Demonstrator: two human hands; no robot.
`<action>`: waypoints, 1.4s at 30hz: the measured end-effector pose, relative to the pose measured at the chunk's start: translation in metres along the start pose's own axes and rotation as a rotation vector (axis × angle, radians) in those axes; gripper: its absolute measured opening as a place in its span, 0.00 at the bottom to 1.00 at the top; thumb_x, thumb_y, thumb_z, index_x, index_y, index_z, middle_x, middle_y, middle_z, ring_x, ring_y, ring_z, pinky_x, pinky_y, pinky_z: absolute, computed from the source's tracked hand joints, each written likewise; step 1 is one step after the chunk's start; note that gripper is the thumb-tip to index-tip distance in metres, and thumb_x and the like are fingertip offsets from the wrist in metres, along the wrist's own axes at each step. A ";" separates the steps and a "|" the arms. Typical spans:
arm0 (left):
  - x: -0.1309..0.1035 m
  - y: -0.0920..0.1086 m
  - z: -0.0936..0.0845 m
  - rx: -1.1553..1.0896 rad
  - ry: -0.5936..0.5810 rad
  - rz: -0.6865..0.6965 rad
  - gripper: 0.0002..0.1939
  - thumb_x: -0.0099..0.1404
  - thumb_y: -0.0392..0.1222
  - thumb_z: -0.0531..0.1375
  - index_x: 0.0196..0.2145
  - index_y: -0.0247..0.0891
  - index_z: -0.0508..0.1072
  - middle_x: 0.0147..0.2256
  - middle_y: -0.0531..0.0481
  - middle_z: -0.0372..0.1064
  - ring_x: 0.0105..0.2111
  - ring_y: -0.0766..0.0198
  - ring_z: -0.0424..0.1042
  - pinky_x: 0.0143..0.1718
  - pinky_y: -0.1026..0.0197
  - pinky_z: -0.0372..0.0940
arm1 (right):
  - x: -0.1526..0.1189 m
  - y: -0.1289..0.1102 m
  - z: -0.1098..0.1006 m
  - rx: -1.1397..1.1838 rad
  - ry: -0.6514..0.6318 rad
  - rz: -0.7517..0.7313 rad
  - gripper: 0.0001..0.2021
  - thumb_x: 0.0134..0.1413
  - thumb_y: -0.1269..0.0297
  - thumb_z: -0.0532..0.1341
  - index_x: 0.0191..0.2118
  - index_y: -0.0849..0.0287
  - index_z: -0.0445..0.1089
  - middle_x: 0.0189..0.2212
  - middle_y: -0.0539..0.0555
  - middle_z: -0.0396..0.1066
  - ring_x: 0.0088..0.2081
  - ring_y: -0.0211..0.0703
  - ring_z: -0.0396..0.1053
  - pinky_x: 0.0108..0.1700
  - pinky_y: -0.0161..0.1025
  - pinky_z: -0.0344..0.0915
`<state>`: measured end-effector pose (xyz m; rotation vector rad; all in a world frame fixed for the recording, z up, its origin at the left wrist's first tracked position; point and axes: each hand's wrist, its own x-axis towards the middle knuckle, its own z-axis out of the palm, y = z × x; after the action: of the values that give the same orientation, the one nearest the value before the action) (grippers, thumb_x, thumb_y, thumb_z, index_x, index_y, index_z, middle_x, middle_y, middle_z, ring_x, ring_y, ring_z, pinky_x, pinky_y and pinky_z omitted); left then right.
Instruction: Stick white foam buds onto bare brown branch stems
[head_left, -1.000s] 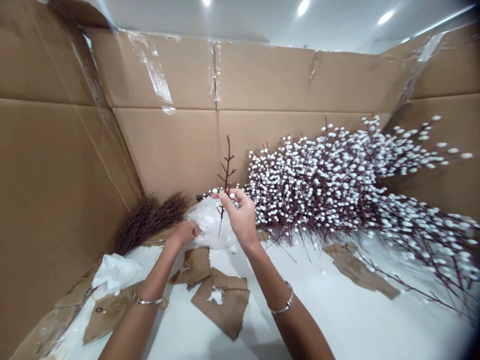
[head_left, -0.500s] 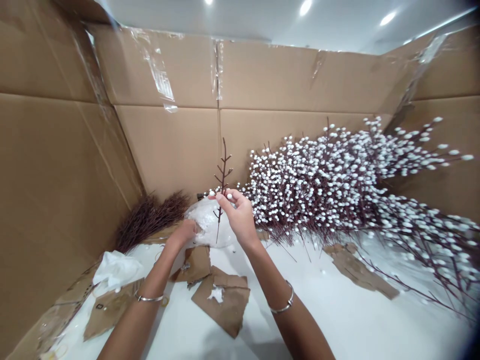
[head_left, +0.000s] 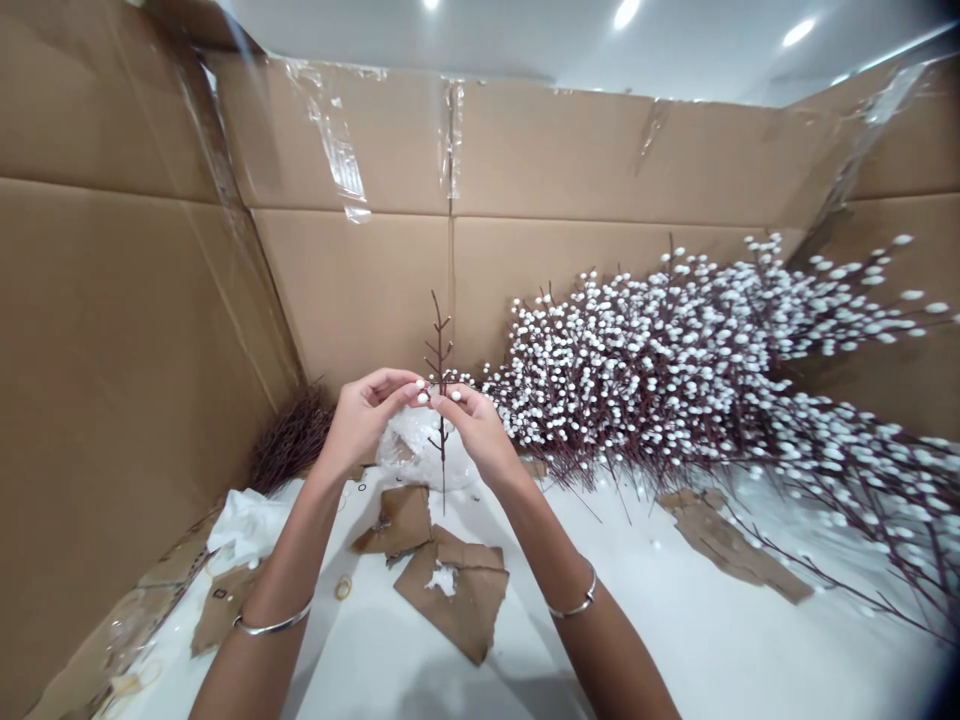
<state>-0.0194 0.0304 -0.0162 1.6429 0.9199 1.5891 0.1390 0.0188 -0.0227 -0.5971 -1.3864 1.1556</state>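
A thin brown twig (head_left: 437,345) with short side shoots stands upright between my hands. My right hand (head_left: 476,428) pinches it near its middle, and a white bead shows at its fingertips. On the other side, my left hand (head_left: 367,412) has thumb and finger pinched on a white bead (head_left: 421,397), close beside the twig. Behind and below the hands lies a clear plastic bag (head_left: 427,450) of white pieces, partly hidden by them.
Many brown branches with white beads (head_left: 630,370) are heaped at the right. Bare brown twigs (head_left: 289,440) lie at the back left. Torn cardboard (head_left: 457,600) and white crumpled material (head_left: 247,525) rest on the white surface (head_left: 375,650). Cardboard walls (head_left: 360,290) surround it.
My left hand has come up from the plastic bag to the twig and now holds a white bead. The twig has turned slightly in my right hand.
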 end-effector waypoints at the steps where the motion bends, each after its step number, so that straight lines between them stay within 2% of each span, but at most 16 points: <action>1: -0.001 0.003 0.001 0.002 0.002 0.004 0.16 0.54 0.52 0.69 0.35 0.37 0.80 0.34 0.43 0.79 0.33 0.60 0.76 0.40 0.58 0.70 | -0.001 -0.001 0.000 -0.003 0.007 0.011 0.08 0.51 0.58 0.63 0.30 0.57 0.71 0.30 0.48 0.76 0.37 0.41 0.71 0.44 0.39 0.66; 9: -0.005 0.007 0.000 -0.023 -0.017 0.053 0.14 0.55 0.49 0.70 0.35 0.36 0.81 0.35 0.43 0.79 0.34 0.59 0.77 0.40 0.59 0.71 | -0.001 -0.002 0.001 -0.024 0.040 0.030 0.07 0.48 0.59 0.64 0.29 0.57 0.71 0.28 0.47 0.73 0.33 0.39 0.68 0.41 0.37 0.63; 17: -0.007 0.009 -0.001 0.060 -0.023 0.090 0.10 0.58 0.44 0.68 0.36 0.36 0.80 0.35 0.47 0.80 0.35 0.61 0.78 0.39 0.62 0.71 | -0.002 -0.005 0.001 0.064 0.020 0.092 0.07 0.46 0.60 0.65 0.28 0.57 0.70 0.28 0.47 0.72 0.35 0.39 0.67 0.44 0.37 0.61; 31: -0.009 0.005 -0.003 0.170 0.009 0.191 0.06 0.59 0.40 0.67 0.35 0.39 0.82 0.33 0.50 0.80 0.32 0.65 0.77 0.34 0.66 0.70 | -0.003 -0.010 0.001 0.050 0.008 0.107 0.06 0.47 0.61 0.63 0.26 0.57 0.71 0.26 0.47 0.72 0.35 0.40 0.67 0.43 0.38 0.61; 42: -0.009 0.002 -0.002 0.231 0.017 0.226 0.05 0.61 0.39 0.65 0.35 0.39 0.82 0.33 0.50 0.80 0.32 0.64 0.77 0.33 0.65 0.70 | -0.003 -0.007 0.000 0.085 -0.014 0.102 0.07 0.48 0.59 0.64 0.28 0.57 0.71 0.28 0.49 0.73 0.37 0.42 0.69 0.47 0.41 0.62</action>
<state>-0.0218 0.0221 -0.0195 1.9542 0.9851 1.6989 0.1409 0.0136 -0.0180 -0.6060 -1.3242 1.2957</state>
